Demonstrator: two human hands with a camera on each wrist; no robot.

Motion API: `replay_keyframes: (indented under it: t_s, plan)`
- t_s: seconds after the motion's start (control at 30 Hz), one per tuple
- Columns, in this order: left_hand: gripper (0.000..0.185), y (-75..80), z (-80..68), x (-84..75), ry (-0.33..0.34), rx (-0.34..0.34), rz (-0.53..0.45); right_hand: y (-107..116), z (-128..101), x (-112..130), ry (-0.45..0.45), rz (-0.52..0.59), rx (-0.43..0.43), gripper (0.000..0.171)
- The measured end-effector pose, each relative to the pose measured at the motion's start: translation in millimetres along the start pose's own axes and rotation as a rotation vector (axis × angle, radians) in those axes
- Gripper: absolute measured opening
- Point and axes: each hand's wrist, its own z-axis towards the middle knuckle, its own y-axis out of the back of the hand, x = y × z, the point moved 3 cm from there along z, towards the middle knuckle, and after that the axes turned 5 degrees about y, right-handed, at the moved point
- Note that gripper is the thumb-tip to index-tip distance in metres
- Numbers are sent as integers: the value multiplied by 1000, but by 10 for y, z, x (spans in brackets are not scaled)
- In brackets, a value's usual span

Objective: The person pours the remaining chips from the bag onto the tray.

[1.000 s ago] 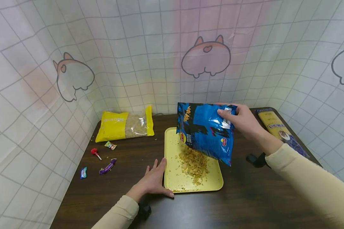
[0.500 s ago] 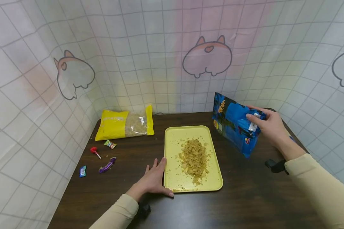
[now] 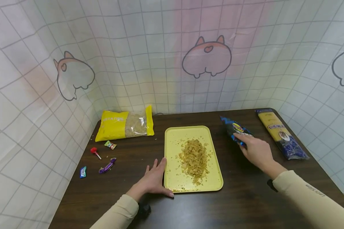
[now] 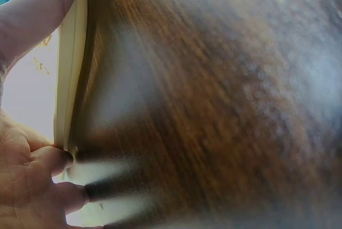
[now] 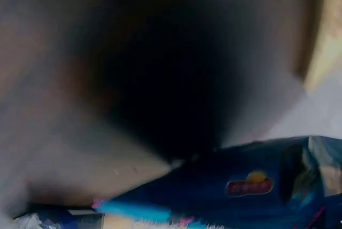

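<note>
A yellow tray [image 3: 173,183] lies on the dark wooden table with a heap of crushed chips [image 3: 194,160] in its middle. My left hand [image 3: 151,182] rests at the tray's near left corner, fingers spread along the side and thumb at the front. The left wrist view shows the thumb and fingers against the tray rim [image 4: 72,74]. To the right of the tray, my right hand [image 3: 258,152] grips a blue chip bag [image 3: 235,128] from above, low over the table. That bag [image 5: 256,165] fills the bottom of the right wrist view, which is blurred.
A yellow bag with a see-through panel [image 3: 123,125] lies at the back left. In front of it are a wrapped candy [image 3: 110,145], a red lollipop [image 3: 94,150], a purple candy [image 3: 107,166] and a blue packet [image 3: 83,172]. A long gold-and-blue package [image 3: 278,128] lies far right.
My right hand has carried the chip bag from over the tray to the right, then lowered it toward the table. The heap of chips came into full view. My left hand has stayed put.
</note>
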Motion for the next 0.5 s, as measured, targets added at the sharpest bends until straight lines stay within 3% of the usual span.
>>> replay_keyframes:
  t_s: [0.1, 0.2, 0.5]
  plan:
    - [145, 3, 0, -5, 3, 5, 4, -186, -105, 73, 31, -55, 126, 53]
    - [144, 8, 2, -11, 2, 2, 4, -315, -153, 116, 31, -49, 198, 53]
    - [145, -1, -3, 5, -7, 1, 7, -506, -269, 133, 17, 74, 383, 59]
